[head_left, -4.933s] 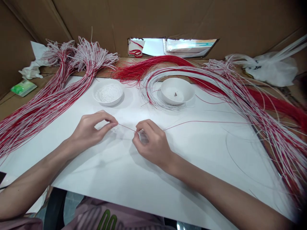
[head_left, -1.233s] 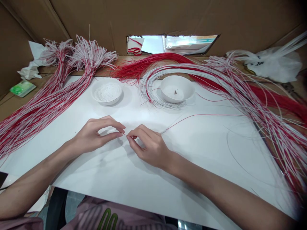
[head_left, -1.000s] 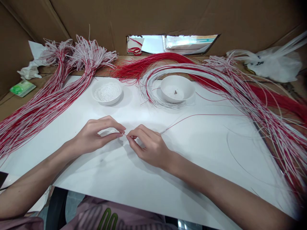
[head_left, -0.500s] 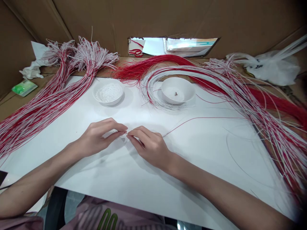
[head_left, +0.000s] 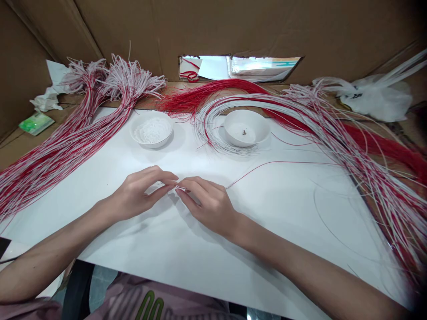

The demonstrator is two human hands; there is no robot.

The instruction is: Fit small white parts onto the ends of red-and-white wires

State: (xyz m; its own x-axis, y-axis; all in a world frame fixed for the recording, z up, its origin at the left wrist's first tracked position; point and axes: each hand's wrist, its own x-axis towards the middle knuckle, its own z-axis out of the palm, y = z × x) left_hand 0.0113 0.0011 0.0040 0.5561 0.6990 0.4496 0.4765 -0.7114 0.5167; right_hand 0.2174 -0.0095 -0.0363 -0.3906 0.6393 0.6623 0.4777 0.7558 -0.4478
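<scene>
1. The left hand is partly curled, its thumb and forefinger forming a narrow loop. Their tips come nearly together around a thin strand; whether they grip it is too small to tell.
2. The right hand is bent in a pinch, thumb below and forefinger above, gripping the strand between the tips. The other fingers fold in beside the forefinger.
3. The fingertips of the two hands almost meet, above the front part of the white counter.
4. A red string shows behind the right hand, rises, then bends across the counter toward the bundle at the right. The part at the fingertips looks pale and reddish.
5. Beyond the left hand stands a white bowl of small white bits. A second bowl, beyond the right hand, has a small dark speck inside.
6. Red and white bundles lie along the left side. A mixed bundle curves around behind the second bowl and down the right side, near a pile of red strands.
</scene>
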